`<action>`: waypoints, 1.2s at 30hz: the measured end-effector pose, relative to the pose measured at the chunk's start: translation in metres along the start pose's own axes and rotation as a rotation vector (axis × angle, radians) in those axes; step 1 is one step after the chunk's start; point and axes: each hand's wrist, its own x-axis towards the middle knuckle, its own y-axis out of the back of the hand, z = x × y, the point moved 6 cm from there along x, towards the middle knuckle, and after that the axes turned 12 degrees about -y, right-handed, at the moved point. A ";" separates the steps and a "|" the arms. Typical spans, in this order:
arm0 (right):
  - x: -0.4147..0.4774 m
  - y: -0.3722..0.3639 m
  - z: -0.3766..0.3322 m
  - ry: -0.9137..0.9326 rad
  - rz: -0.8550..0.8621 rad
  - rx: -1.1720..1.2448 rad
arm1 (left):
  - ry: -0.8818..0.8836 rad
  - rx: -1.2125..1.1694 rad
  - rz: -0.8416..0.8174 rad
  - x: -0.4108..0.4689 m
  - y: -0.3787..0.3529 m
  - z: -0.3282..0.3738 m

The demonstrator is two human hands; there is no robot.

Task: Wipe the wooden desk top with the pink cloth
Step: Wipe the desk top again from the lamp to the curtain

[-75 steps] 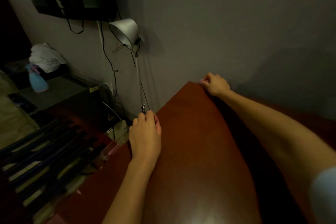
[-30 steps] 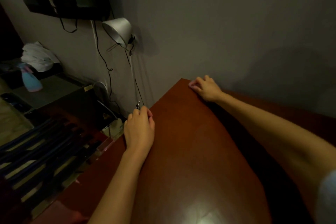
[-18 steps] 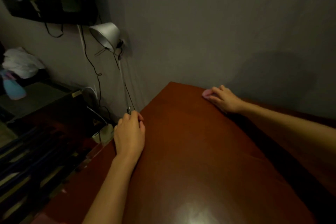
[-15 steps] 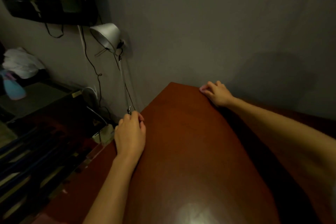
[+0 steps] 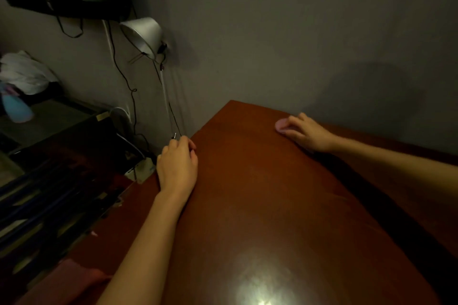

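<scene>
While the right hand presses the pink cloth flat near the desk's far edge by the wall, fingers spread over it, the left hand braces the desk's left edge, curled, holding nothing. Advice: overlap strokes, even pressure, work toward the near side.

my left hand on desk left edge | right hand on cloth, far edge | lamp behind-left

We see two bare forearms, our left hand and right hand without rings, watches or sleeves
</scene>
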 end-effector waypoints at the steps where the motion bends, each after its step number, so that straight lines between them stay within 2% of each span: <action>1: 0.013 -0.002 0.006 -0.069 0.044 -0.014 | -0.005 -0.004 -0.004 0.000 -0.001 0.001; 4: 0.031 -0.023 -0.034 -0.093 0.135 -0.047 | -0.007 -0.012 -0.006 0.002 0.000 0.002; 8: -0.036 -0.045 -0.141 0.160 -0.020 0.016 | -0.023 0.012 -0.027 0.002 0.003 0.004; 11: -0.102 -0.037 -0.147 0.362 -0.110 0.018 | -0.031 0.029 -0.047 -0.004 0.004 0.005; 13: -0.109 -0.020 -0.110 0.315 -0.102 0.030 | -0.037 0.013 -0.050 -0.012 0.007 0.010; 16: -0.080 -0.002 -0.058 0.117 -0.017 0.006 | -0.080 -0.018 -0.071 -0.029 0.014 0.025; 20: -0.040 -0.016 -0.070 -0.081 0.050 -0.067 | -0.208 0.025 -0.164 -0.058 0.040 0.033; 23: -0.051 -0.035 -0.139 -0.005 0.003 -0.017 | -0.199 0.106 -0.147 -0.079 0.084 0.014; 26: -0.099 -0.048 -0.200 0.226 -0.075 0.031 | -0.178 0.152 -0.190 -0.101 0.122 -0.008; 29: -0.146 -0.040 -0.197 0.372 -0.137 0.017 | -0.194 0.147 -0.277 -0.127 0.140 -0.022; 32: -0.141 -0.022 -0.152 0.285 -0.159 0.011 | -0.168 0.158 -0.275 -0.149 0.151 -0.039; 36: -0.096 -0.019 -0.119 0.053 -0.031 -0.032 | -0.159 0.158 -0.269 -0.170 0.150 -0.055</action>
